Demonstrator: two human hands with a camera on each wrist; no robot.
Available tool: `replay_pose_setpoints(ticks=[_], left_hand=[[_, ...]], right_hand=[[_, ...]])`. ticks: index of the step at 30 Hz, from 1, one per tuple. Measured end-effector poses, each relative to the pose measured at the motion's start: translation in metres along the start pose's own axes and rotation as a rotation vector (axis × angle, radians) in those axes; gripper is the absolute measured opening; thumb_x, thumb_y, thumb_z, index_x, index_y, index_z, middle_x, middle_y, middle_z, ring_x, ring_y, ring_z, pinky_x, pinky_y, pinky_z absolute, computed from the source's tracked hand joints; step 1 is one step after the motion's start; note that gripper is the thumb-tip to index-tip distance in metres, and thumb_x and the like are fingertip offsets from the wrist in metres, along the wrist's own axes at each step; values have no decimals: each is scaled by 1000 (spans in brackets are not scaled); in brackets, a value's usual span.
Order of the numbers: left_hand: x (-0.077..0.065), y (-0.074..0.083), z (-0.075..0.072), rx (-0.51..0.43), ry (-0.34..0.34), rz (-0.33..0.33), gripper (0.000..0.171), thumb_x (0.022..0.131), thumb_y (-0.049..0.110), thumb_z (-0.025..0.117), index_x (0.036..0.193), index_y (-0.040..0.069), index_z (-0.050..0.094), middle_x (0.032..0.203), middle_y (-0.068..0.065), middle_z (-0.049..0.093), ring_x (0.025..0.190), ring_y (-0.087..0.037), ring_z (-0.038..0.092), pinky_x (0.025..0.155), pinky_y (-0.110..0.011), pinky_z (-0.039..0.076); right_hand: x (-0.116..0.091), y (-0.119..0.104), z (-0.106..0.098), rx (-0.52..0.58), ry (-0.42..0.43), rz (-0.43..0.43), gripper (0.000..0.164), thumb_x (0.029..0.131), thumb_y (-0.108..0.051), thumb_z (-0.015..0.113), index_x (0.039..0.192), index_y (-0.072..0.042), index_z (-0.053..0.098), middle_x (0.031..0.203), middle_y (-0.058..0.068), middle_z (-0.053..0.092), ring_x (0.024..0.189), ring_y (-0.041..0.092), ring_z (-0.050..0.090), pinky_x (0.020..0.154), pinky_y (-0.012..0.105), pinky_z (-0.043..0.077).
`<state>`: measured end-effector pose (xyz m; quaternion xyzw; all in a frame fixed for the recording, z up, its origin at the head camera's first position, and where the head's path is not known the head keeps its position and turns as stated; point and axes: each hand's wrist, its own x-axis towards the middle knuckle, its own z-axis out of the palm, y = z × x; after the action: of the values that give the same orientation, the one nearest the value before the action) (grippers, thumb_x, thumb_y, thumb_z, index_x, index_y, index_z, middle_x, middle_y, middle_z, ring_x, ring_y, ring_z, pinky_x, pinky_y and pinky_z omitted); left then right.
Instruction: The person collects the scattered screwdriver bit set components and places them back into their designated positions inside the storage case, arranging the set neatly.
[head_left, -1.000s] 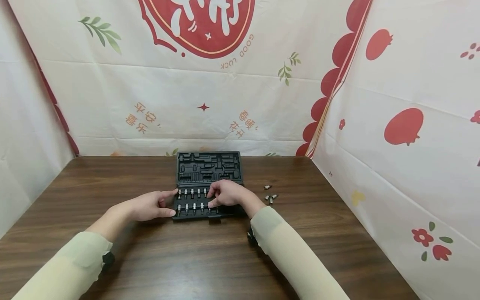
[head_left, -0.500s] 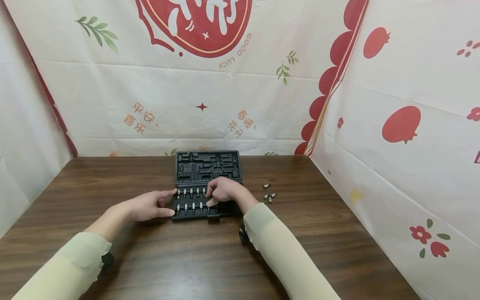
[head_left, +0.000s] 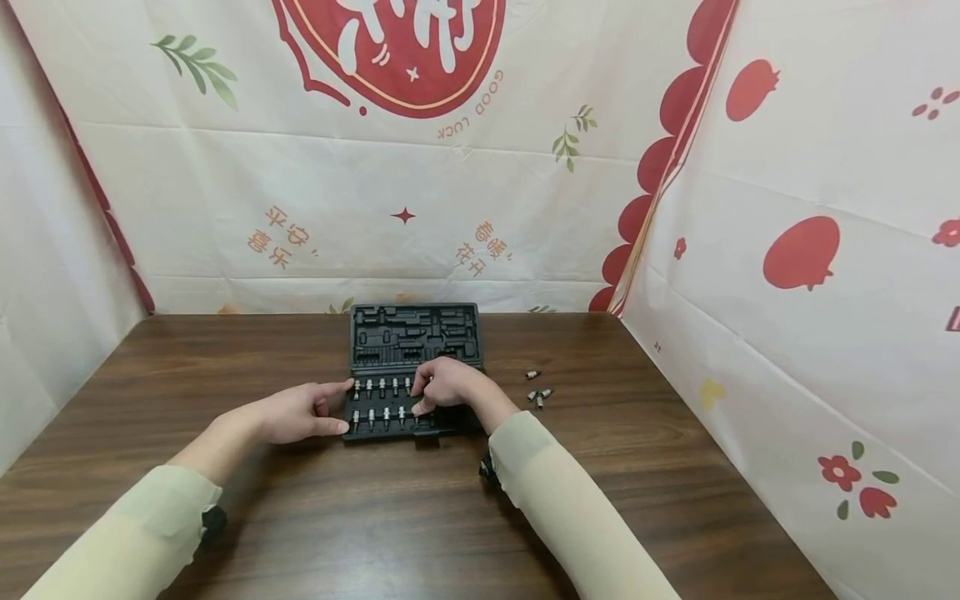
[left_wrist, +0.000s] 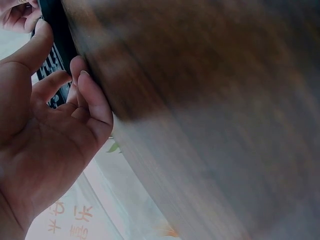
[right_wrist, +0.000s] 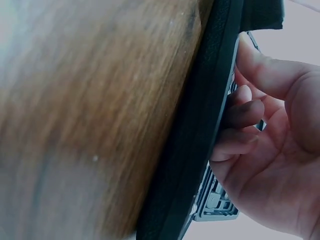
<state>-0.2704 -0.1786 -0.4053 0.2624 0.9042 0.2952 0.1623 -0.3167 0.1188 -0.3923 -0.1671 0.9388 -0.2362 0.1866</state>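
Observation:
An open black socket case (head_left: 378,406) lies on the table, with two rows of silver bit sockets (head_left: 386,417) in its near half. My left hand (head_left: 296,412) holds the case's left edge, thumb at the near corner and index finger higher up. In the left wrist view the other fingers of this hand (left_wrist: 60,130) are curled beside the case. Over the right part of the rows, my right hand (head_left: 450,383) has its thumb and index finger at a bit socket (head_left: 417,420) of the near row, mostly covered. The right wrist view shows the curled fingers (right_wrist: 242,112) behind the case's rim.
Several loose bit sockets (head_left: 539,398) lie on the wooden table (head_left: 360,525) right of the case. The case's lid (head_left: 416,333), with moulded recesses, stands raised at the back. Printed cloth (head_left: 330,183) hangs behind the table and along its sides.
My right forearm has shifted slightly left over the second, while its thumb and index finger stay at the same near-row bit socket. My left hand stays at the case's edge.

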Motion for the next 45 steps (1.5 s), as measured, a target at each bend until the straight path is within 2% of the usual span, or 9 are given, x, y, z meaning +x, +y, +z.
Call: replay_pose_setpoints(ticks=[8, 11, 19, 25, 30, 37, 41, 45], left_hand=[[0, 1, 1, 6, -1, -7, 85, 104, 33, 78, 169, -1, 37, 80, -2, 55, 74, -17, 49, 75, -34, 42], [0, 0, 1, 4, 0, -4, 84, 104, 33, 78, 169, -1, 37, 79, -2, 54, 73, -16, 48, 74, -34, 41], [-1, 0, -1, 0, 4, -1, 84, 104, 32, 78, 169, -1, 38, 78, -1, 53, 72, -16, 48, 73, -33, 41], [-1, 0, -1, 0, 4, 2, 84, 103, 33, 78, 169, -1, 38, 77, 0, 53, 71, -15, 47, 73, -33, 41], [0, 0, -1, 0, -3, -7, 84, 104, 33, 78, 169, 0, 38, 78, 0, 53, 70, -14, 47, 72, -32, 40], [0, 0, -1, 7, 4, -10, 84, 103, 33, 79, 169, 0, 39, 78, -1, 54, 71, -16, 48, 72, -33, 41], [0, -1, -1, 11, 6, -11, 84, 103, 33, 79, 169, 0, 38, 78, -1, 55, 72, -16, 49, 72, -33, 41], [0, -1, 0, 6, 4, -13, 84, 103, 33, 78, 169, 0, 38, 79, -1, 54, 72, -16, 48, 72, -33, 41]], right_hand=[[-2, 4, 1, 8, 6, -29, 13, 97, -26, 86, 106, -20, 78, 122, 1, 73, 100, 17, 62, 96, 41, 54], [-3, 7, 1, 26, 0, -45, 15, 98, -28, 86, 109, -21, 79, 122, 1, 72, 99, 18, 61, 95, 41, 53], [-8, 10, -1, 74, -7, -67, 23, 98, -31, 86, 116, -19, 80, 98, 1, 69, 84, 17, 55, 81, 35, 47], [-14, 21, -5, 124, -4, -160, 25, 104, -34, 78, 124, -18, 78, 96, 0, 73, 82, 17, 64, 78, 35, 52], [-23, 36, -15, 182, 59, -222, 24, 109, -31, 71, 125, -14, 78, 99, 4, 74, 83, 19, 65, 77, 35, 55], [-38, 64, -36, 213, 168, -196, 23, 109, -30, 70, 123, -15, 79, 103, 7, 73, 89, 23, 66, 77, 36, 54], [-47, 82, -46, 249, 192, -156, 24, 109, -31, 70, 123, -15, 79, 106, 8, 72, 96, 30, 66, 80, 40, 55], [-57, 100, -52, 299, 205, -114, 26, 108, -32, 71, 123, -13, 79, 104, 13, 70, 95, 35, 63, 76, 39, 52]])
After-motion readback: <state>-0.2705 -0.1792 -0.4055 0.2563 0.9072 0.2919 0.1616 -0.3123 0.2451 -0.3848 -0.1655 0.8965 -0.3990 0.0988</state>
